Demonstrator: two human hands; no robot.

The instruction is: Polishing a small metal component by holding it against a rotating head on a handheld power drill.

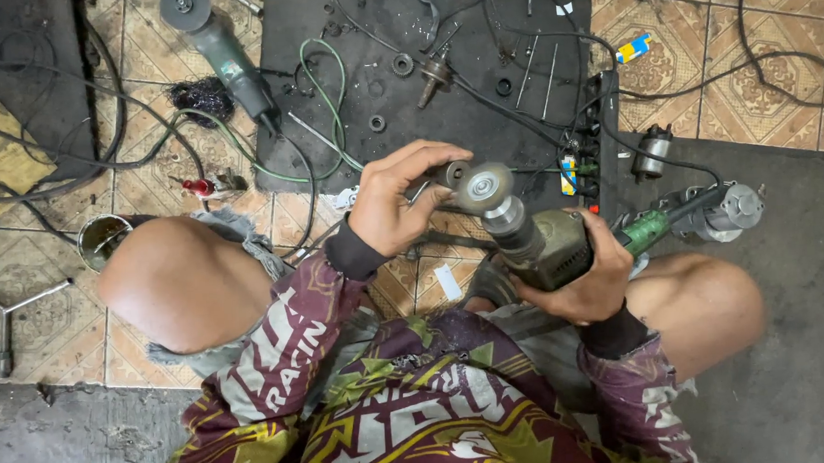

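My right hand [585, 280] grips the body of an olive-green power drill [549, 245] that points up and left, between my knees. A round wire-wheel disc [485, 187] sits on the drill's chuck. My left hand [394, 197] holds a small dark round metal part [448, 174] against the edge of that disc, fingers curled around it. Both arms wear patterned maroon and yellow sleeves.
A black mat [352, 87] on the tiled floor carries bearings, rods, wires and a small rotor [434, 75]. A green angle grinder [228, 55] lies at upper left, another tool [717, 210] at right, a tin can [102, 238] by my left knee.
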